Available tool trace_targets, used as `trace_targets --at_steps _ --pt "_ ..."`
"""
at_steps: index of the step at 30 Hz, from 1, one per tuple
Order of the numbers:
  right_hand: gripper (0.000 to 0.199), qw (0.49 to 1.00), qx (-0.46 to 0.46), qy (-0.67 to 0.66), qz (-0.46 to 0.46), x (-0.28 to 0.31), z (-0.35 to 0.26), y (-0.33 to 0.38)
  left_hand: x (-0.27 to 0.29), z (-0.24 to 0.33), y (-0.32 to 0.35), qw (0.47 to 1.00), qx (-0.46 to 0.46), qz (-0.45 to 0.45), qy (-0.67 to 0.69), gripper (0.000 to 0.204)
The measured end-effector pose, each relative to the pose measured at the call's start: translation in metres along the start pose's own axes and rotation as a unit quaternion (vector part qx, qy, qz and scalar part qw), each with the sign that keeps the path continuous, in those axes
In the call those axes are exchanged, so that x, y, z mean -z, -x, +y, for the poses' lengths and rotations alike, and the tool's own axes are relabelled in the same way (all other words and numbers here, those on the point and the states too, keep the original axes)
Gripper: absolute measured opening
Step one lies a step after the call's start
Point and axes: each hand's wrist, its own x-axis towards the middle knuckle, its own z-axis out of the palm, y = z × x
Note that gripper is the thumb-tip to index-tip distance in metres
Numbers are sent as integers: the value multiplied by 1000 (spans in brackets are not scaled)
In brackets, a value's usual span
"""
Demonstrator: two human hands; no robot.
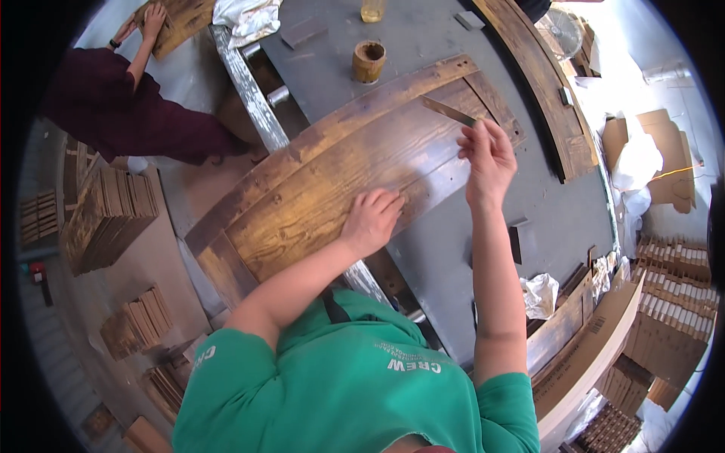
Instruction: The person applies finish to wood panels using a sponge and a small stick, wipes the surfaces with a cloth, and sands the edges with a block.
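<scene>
A stained brown wooden panel (317, 198) with a raised frame lies at a slant across the grey table in front of me. My left hand (371, 222) rests on the panel's near edge, fingers lying flat with nothing in them. Above the panel's right part, my right hand (488, 160) pinches one end of a thin, flat, blade-like strip (444, 109). The strip points to the far left and looks raised off the wood. Whether it is metal or wood I cannot tell.
A brown-stained pot (368, 63) and a jar of yellow liquid (371, 10) stand beyond the panel. Another long panel (557, 113) lies along the table's right side. White cloths (541, 296) lie at right. A co-worker in dark clothing (143, 113) handles wood at far left.
</scene>
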Motion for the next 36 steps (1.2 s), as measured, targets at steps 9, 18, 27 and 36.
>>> trace_targets --at_steps 9,18,27,36 --pt "11 985 118 104 -77 -110 51 -78 1 1 -5 1000 7 -15 -19 31" --pt "15 968 175 167 -69 -125 89 -92 4 1 -6 999 15 -28 -13 33" --pt "23 901 279 322 -81 -120 114 -80 4 7 -1 999 11 -37 -12 33" --pt "34 881 274 385 -31 26 43 44 7 -2 -9 999 7 -25 -20 32"
